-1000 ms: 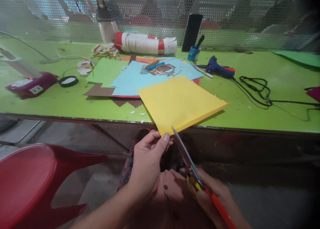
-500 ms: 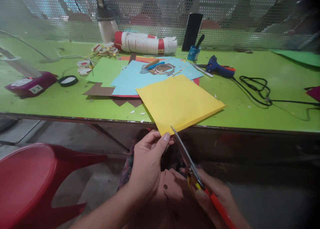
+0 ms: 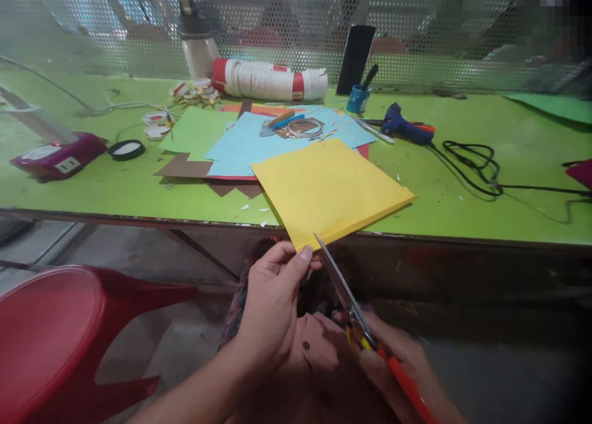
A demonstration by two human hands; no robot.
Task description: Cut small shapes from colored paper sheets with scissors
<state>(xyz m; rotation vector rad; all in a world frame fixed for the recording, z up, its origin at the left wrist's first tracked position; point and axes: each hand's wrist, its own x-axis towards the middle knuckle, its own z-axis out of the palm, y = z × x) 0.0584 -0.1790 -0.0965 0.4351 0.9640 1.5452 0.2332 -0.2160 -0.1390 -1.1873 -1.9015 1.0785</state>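
Note:
A sheet of yellow paper (image 3: 330, 186) with a folded strip along its near edge reaches over the front of the green table. My left hand (image 3: 277, 288) pinches its near corner between thumb and fingers. In my right hand (image 3: 398, 356) is a pair of scissors (image 3: 345, 288) with red and yellow handles. One blade tip lies over the paper just right of my left thumb, at the folded strip; the other blade is mostly hidden beneath. Part of my right fingers is covered by the handles.
On the green table (image 3: 222, 206) lie coloured sheets (image 3: 250, 137), a blue glue gun (image 3: 404, 126) with a black cable, a stack of paper cups (image 3: 268, 80), a phone (image 3: 356, 57), a blue jar (image 3: 358, 98) and a purple power strip (image 3: 60, 155). A red stool (image 3: 50, 331) stands at left.
The yellow paper and the scissors' tip have shifted very slightly left. Both hands keep the same hold.

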